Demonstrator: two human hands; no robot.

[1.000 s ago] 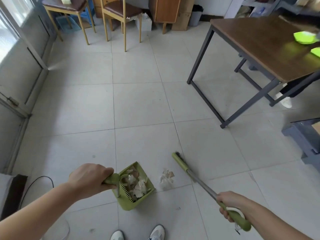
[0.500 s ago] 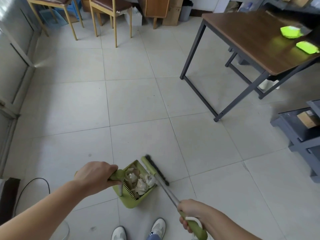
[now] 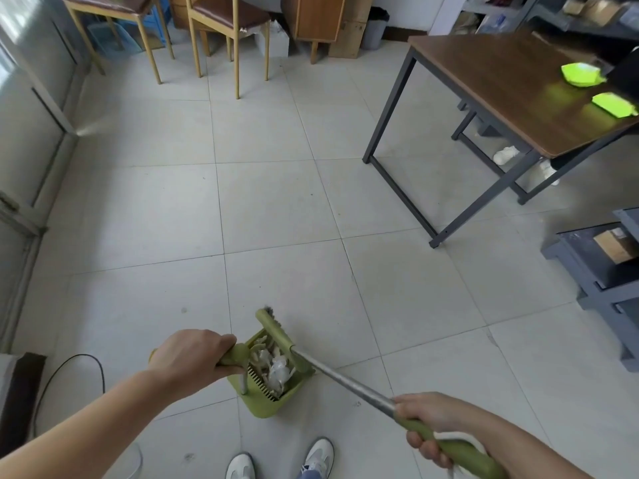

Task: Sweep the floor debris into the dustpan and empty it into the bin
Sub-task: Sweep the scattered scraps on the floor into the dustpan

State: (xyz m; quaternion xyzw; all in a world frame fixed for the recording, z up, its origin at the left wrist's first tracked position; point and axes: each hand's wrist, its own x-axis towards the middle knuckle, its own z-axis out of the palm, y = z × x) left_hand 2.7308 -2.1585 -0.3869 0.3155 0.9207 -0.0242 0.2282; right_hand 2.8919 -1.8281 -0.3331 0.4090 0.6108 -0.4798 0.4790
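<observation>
Your left hand (image 3: 193,357) is clenched around the green handle of the dustpan (image 3: 268,399), which sits on the tiled floor (image 3: 276,209) just beyond your knuckles, its open mouth facing away from you. Inside it, right past your left fingers, lies a heap of pale crumpled debris (image 3: 273,366) against the comb teeth. Your right hand (image 3: 432,425) is wrapped tight around the green grip of the broom (image 3: 345,376); from those fingers the metal shaft runs up and to the left, and the broom head rests across the far edge of the dustpan, touching its mouth. Your white shoes (image 3: 280,459) stand just below the pan, between both hands. A grey bin (image 3: 375,27) stands well beyond both hands, by the back wall.
</observation>
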